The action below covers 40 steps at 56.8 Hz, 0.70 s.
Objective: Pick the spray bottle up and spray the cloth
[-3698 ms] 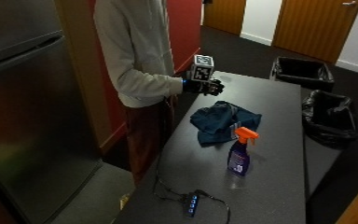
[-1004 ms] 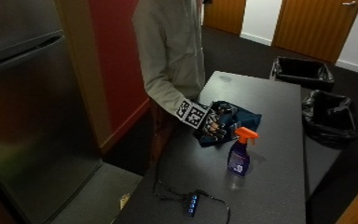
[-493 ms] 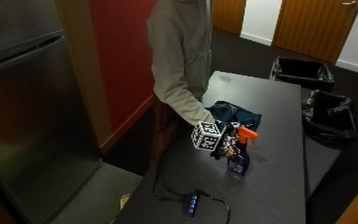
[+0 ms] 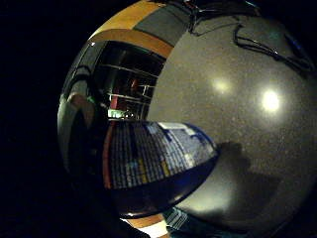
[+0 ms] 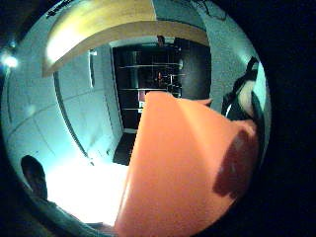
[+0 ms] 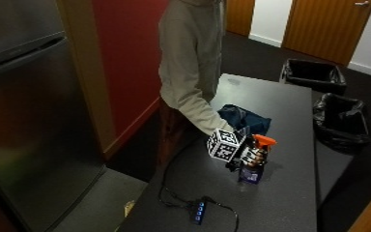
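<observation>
An office break room, it seems. A steel fridge (image 6: 31, 121) stands beside a grey table (image 6: 282, 193). Lined bins (image 6: 314, 75) and wooden doors (image 6: 327, 26) sit behind.

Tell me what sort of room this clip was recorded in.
Probably an office break room or utility space rather than a home: a large steel refrigerator stands by a grey table, lined waste bins sit on dark carpet, and plain wooden doors line the far wall.

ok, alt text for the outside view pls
A person standing at a grey table has their gloved right hand around a spray bottle with an orange trigger, standing on the table. A dark blue cloth lies crumpled just beyond it, and a power strip with its cable sits near the table's front edge.
</observation>
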{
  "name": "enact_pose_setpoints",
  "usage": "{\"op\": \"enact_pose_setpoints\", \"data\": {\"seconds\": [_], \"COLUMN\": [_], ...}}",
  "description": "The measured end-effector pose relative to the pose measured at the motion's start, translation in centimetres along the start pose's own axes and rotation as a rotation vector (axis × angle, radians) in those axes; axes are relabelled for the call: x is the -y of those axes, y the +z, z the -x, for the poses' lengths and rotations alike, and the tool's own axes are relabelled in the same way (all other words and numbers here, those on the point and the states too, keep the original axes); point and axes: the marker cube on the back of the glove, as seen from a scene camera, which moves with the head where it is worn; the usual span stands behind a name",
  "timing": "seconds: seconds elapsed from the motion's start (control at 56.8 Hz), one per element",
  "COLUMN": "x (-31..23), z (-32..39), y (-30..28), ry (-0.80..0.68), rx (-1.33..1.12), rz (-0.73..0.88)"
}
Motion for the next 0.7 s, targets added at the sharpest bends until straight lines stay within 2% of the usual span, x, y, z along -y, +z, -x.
{"op": "enact_pose_setpoints", "data": {"seconds": [0.123, 0.247, 0.317, 0.405, 0.493, 0.704], "x": [1.5, 2.1, 0.9, -3.1, -3.8, -10.0], "z": [0.7, 3.6, 6.1, 10.7, 14.0, 19.2], "y": [0.7, 1.2, 1.4, -0.3, 0.4, -1.9], "ry": [-0.076, -0.223, -0.348, -0.425, -0.606, -0.865], "rx": [-0.056, -0.168, -0.281, -0.392, -0.582, -0.892], "rz": [0.05, 0.223, 0.394, 0.789, 0.782, 0.958]}}
